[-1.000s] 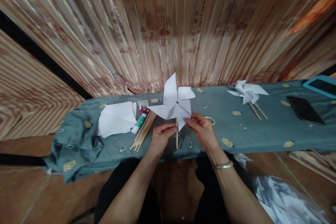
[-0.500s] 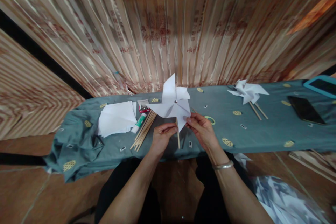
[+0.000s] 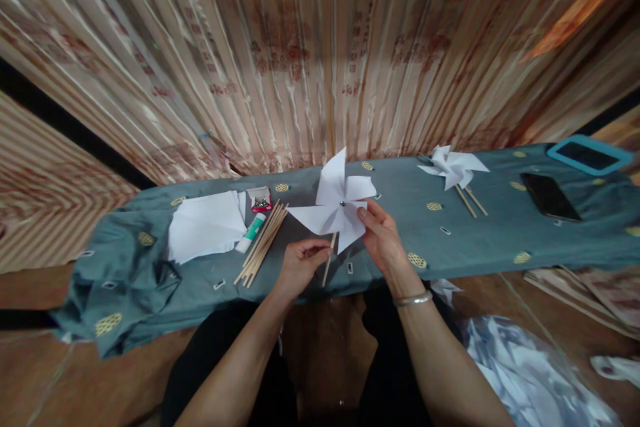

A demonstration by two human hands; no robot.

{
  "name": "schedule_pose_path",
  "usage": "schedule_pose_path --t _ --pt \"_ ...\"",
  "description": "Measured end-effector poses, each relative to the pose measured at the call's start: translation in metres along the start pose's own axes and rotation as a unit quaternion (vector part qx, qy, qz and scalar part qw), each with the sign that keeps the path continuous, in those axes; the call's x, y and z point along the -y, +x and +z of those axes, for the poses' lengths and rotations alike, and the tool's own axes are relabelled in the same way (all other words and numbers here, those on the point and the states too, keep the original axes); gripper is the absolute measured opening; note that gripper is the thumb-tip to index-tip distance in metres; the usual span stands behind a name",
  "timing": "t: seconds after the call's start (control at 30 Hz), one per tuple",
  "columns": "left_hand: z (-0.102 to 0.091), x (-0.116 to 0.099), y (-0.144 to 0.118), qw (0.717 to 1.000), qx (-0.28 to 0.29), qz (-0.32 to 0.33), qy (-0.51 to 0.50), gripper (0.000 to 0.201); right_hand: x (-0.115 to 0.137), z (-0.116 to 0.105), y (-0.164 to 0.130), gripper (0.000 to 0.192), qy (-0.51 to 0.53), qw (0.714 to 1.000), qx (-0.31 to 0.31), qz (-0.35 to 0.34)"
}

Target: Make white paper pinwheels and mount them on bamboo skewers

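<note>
A white paper pinwheel on a thin wooden stick is held up over the teal cloth-covered bench. My left hand pinches the stick just below the paper. My right hand touches the pinwheel's right blade with its fingertips; a metal bangle sits on that wrist. The stick leans a little to the right at its top. A small pin marks the pinwheel's centre.
On the bench to the left lie a bundle of wooden sticks, a glue tube, a small pin box and a stack of white paper. Finished pinwheels, a dark phone and a blue-framed tablet lie right. A curtain hangs behind.
The pinwheel's stick has tilted, its lower end swinging left. My right hand has moved up to the right blade. The view has shifted slightly.
</note>
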State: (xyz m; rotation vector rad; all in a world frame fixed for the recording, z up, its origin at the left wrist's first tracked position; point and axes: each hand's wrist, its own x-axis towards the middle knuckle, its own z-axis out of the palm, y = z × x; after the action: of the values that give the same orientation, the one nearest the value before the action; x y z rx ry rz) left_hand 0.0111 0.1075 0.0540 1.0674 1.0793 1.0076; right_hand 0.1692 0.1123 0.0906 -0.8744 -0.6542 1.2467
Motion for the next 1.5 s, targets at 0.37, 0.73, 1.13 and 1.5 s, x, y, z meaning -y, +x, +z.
schedule_pose_path --t 0.37,0.73,1.13,1.5 --pt "0.008 0.008 -0.005 0.996 0.050 0.016 0.066 0.013 -0.001 -0.001 -0.002 0.031 0.032 0.995 -0.071 0.059" --pt "0.015 0.004 -0.013 0.996 0.070 -0.001 0.047 0.014 -0.004 -0.002 -0.002 0.033 0.009 0.996 -0.075 0.052" --pt "0.016 0.009 -0.016 0.992 0.042 0.032 0.111 0.009 -0.012 -0.005 -0.001 0.034 -0.017 0.996 -0.083 0.040" --pt "0.015 0.014 -0.017 0.989 0.032 0.054 0.135 0.011 -0.017 -0.005 -0.001 0.029 -0.049 0.996 -0.080 0.001"
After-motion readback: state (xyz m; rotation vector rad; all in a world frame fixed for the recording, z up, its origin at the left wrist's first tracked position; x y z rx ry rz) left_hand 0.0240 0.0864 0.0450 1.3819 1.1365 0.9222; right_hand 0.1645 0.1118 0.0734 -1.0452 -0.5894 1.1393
